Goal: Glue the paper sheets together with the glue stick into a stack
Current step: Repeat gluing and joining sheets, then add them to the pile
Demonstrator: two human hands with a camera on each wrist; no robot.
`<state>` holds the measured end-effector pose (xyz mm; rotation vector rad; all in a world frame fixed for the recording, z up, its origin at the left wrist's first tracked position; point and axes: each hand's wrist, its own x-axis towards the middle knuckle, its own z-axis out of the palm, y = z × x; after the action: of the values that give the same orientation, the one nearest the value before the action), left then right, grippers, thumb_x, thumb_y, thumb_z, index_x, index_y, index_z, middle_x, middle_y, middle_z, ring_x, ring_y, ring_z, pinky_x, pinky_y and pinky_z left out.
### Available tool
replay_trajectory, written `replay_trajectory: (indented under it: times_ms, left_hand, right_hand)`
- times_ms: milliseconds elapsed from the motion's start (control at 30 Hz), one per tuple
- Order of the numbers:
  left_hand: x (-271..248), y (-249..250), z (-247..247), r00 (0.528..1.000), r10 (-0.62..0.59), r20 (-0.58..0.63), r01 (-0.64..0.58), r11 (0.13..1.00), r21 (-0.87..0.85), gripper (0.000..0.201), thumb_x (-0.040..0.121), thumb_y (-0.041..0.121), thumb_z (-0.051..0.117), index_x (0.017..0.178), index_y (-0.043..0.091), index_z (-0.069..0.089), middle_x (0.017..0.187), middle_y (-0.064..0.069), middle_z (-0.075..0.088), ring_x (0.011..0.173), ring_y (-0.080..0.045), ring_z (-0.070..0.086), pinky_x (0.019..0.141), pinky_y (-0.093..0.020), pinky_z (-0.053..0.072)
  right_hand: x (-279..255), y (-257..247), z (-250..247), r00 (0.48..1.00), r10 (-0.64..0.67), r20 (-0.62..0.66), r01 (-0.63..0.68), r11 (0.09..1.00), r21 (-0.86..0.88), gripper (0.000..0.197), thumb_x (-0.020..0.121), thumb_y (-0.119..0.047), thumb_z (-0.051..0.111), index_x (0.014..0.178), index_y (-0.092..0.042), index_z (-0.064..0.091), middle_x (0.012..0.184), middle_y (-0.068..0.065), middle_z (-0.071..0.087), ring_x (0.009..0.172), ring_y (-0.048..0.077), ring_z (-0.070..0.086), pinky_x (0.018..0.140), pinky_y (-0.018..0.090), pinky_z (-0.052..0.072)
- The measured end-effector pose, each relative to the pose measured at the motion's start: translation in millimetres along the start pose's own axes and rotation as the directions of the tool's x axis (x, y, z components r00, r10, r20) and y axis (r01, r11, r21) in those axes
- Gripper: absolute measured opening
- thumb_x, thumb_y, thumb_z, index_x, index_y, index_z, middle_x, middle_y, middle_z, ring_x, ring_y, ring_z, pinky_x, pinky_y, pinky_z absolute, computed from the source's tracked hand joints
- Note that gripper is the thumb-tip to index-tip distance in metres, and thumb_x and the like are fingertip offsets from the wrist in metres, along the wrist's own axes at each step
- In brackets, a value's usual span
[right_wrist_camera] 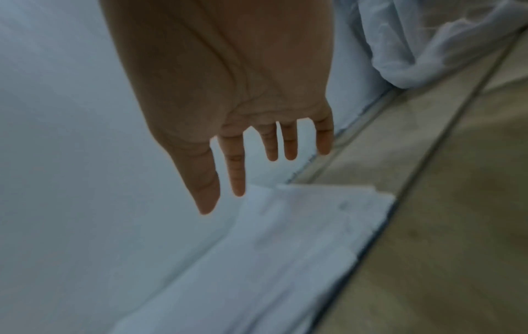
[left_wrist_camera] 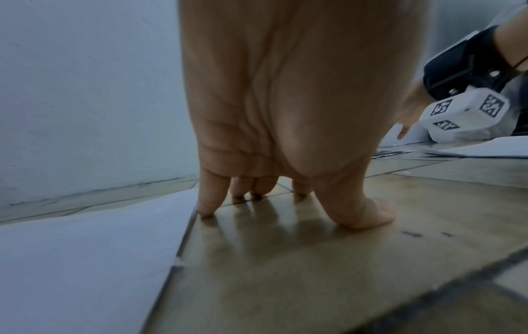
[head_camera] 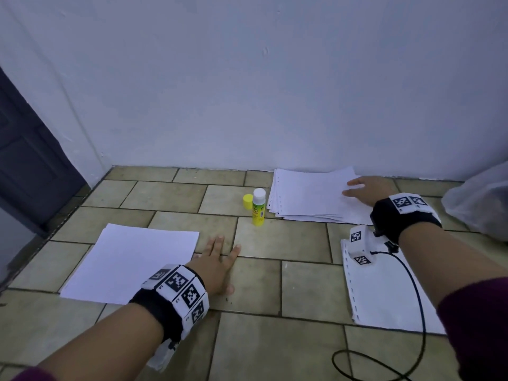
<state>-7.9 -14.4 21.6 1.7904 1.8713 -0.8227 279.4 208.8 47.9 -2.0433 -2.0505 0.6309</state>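
A yellow glue stick stands upright and uncapped on the tiled floor, its yellow cap just to its left. A loose pile of white sheets lies by the far wall. My right hand hovers open over that pile's right side, fingers straight and apart above the sheets. A single white sheet lies at the near left. My left hand rests flat and open on the floor at that sheet's right edge, fingertips touching the tile beside the paper.
Another white sheet with punched holes lies at the near right under my right forearm, a black cable looping over it. A crumpled plastic bag sits at the far right. A dark door stands left; the wall runs close behind the pile.
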Motion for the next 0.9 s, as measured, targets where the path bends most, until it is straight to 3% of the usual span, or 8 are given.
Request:
replay_trajectory:
  times_ms: [133, 267, 367, 500, 667, 767, 833, 900]
  left_hand:
    - [-2, 0, -2, 1.0, 0.014, 0.013, -0.014, 1.0, -0.016, 0.087, 0.097, 0.04, 0.047, 0.15, 0.024, -0.02, 0.153, -0.016, -0.032, 0.144, -0.03, -0.023, 0.119, -0.049, 0.012]
    - [-7, -1, -2, 0.999, 0.027, -0.018, -0.027, 0.999, -0.018, 0.084, 0.098, 0.04, 0.045, 0.151, 0.022, -0.019, 0.155, -0.016, -0.028, 0.145, -0.03, -0.021, 0.118, -0.048, 0.013]
    - [-9, -1, -2, 0.998, 0.021, -0.06, -0.021, 1.0, 0.0, 0.084, 0.098, 0.042, 0.046, 0.152, 0.024, -0.016, 0.157, -0.014, -0.024, 0.146, -0.029, -0.018, 0.119, -0.046, 0.014]
    - [-13, 1, 0, 0.989, -0.016, -0.15, 0.024, 0.998, 0.056, 0.083, 0.095, 0.047, 0.049, 0.153, 0.029, -0.008, 0.16, -0.009, -0.012, 0.147, -0.027, -0.016, 0.118, -0.048, 0.008]
    - [-31, -12, -4, 0.95, 0.042, -0.309, -0.063, 0.996, -0.057, 0.078, 0.094, 0.048, 0.052, 0.154, 0.025, 0.008, 0.161, -0.003, -0.005, 0.147, -0.022, -0.015, 0.118, -0.05, 0.006]
    - [-40, -45, -4, 0.933, -0.182, -0.309, 0.107, 0.964, -0.245, 0.089, 0.09, 0.057, 0.053, 0.154, 0.02, 0.003, 0.161, -0.006, -0.008, 0.147, -0.029, -0.013, 0.116, -0.054, 0.012]
    - [-48, -64, -1, 0.92, -0.345, -0.185, 0.307, 0.93, -0.203, 0.097, 0.083, 0.063, 0.059, 0.152, 0.014, 0.011, 0.158, -0.011, 0.009, 0.146, -0.035, 0.006, 0.114, -0.051, 0.023]
    - [-55, -74, 8, 0.92, -0.348, -0.18, 0.335, 0.937, -0.099, 0.066, 0.078, 0.065, 0.061, 0.126, 0.022, 0.045, 0.128, -0.001, 0.051, 0.125, -0.024, 0.045, 0.104, -0.036, 0.037]
  right_hand:
    - [-58, -11, -17, 0.98, -0.117, 0.16, 0.133, 0.986, -0.096, 0.089, 0.083, -0.046, 0.067, 0.149, -0.007, 0.023, 0.158, 0.01, 0.018, 0.145, 0.023, 0.021, 0.114, 0.032, 0.018]
    - [-148, -11, 5, 0.876, -0.124, 0.465, 0.266, 0.93, -0.253, 0.115, 0.078, -0.063, 0.061, 0.151, -0.007, -0.008, 0.16, 0.007, -0.013, 0.148, 0.02, -0.008, 0.12, 0.039, 0.008]
    - [-182, -1, 23, 0.86, -0.072, 0.505, 0.247, 0.925, -0.288, 0.116, 0.079, -0.065, 0.059, 0.151, -0.006, -0.01, 0.16, 0.007, -0.013, 0.148, 0.02, -0.008, 0.12, 0.042, 0.009]
    - [-194, 4, 36, 0.88, -0.094, 0.466, 0.236, 0.938, -0.256, 0.107, 0.083, -0.056, 0.061, 0.151, -0.004, -0.003, 0.16, 0.009, -0.006, 0.148, 0.019, 0.002, 0.118, 0.033, 0.015]
    - [-199, 7, 43, 0.902, -0.123, 0.413, 0.226, 0.951, -0.209, 0.104, 0.086, -0.053, 0.059, 0.151, -0.003, -0.004, 0.16, 0.012, -0.008, 0.148, 0.022, -0.002, 0.118, 0.033, 0.014]
    - [-202, 9, 48, 0.908, -0.124, 0.401, 0.222, 0.953, -0.208, 0.106, 0.086, -0.054, 0.059, 0.151, -0.002, -0.007, 0.159, 0.012, -0.011, 0.148, 0.023, -0.005, 0.119, 0.036, 0.014]
    - [-203, 10, 51, 0.913, -0.126, 0.389, 0.221, 0.952, -0.211, 0.107, 0.085, -0.054, 0.06, 0.15, -0.002, -0.007, 0.159, 0.012, -0.011, 0.148, 0.022, -0.006, 0.119, 0.039, 0.016]
    - [-204, 9, 51, 0.917, -0.127, 0.379, 0.216, 0.955, -0.204, 0.106, 0.086, -0.053, 0.06, 0.15, -0.001, -0.007, 0.159, 0.012, -0.012, 0.148, 0.023, -0.007, 0.119, 0.038, 0.016]
